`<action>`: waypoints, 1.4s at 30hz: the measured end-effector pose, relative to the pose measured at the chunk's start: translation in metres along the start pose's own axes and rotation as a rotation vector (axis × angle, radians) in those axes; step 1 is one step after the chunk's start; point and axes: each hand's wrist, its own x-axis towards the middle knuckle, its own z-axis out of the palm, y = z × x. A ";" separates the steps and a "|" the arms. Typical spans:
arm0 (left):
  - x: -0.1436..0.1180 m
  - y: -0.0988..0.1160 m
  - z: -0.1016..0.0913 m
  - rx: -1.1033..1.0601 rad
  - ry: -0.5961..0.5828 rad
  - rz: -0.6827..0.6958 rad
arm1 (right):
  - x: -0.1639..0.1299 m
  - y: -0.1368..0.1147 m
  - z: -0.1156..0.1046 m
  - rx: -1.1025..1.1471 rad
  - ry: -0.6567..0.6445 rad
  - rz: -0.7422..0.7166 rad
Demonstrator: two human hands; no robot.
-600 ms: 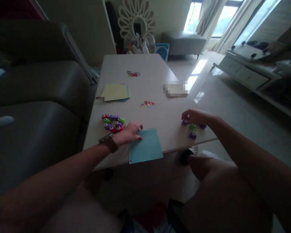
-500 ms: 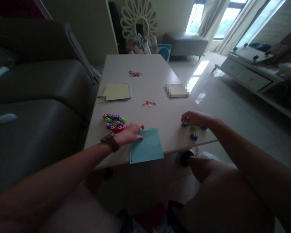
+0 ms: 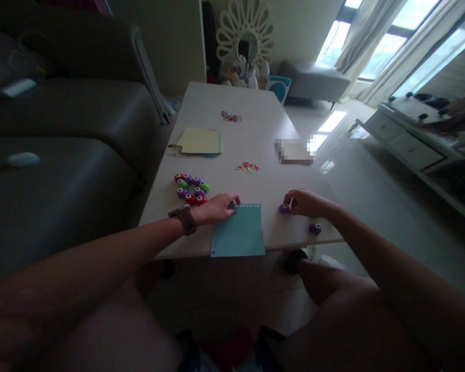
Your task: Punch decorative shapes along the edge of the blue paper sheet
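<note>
Head view: the left hand lies flat, fingers released, on the top-left corner of the blue paper sheet at the table's near edge. The right hand pinches a purple punch between its fingertips, just right of the sheet; another purple punch sits near that wrist, and a cluster of punches lies just beyond the left hand.

Right hand now sits closer to the blue paper sheet, gripping a purple punch. Green punch no longer visible; one purple punch lies apart behind it.
</note>
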 end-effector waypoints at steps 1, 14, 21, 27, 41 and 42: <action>0.000 0.000 0.000 -0.019 -0.005 -0.006 | 0.000 -0.003 0.001 0.006 0.006 0.002; 0.000 0.000 0.000 -0.124 0.003 0.001 | 0.009 -0.032 0.008 0.065 0.233 -0.164; -0.002 0.003 -0.001 -0.133 0.000 -0.001 | 0.008 -0.041 0.007 0.047 0.251 -0.211; -0.001 0.002 0.001 -0.158 -0.010 -0.012 | 0.011 -0.040 0.011 0.063 0.275 -0.220; 0.001 0.000 0.001 -0.154 -0.013 0.010 | 0.012 -0.042 0.014 0.066 0.257 -0.288; 0.001 -0.001 0.002 -0.144 -0.012 0.009 | 0.012 -0.043 0.015 0.069 0.241 -0.291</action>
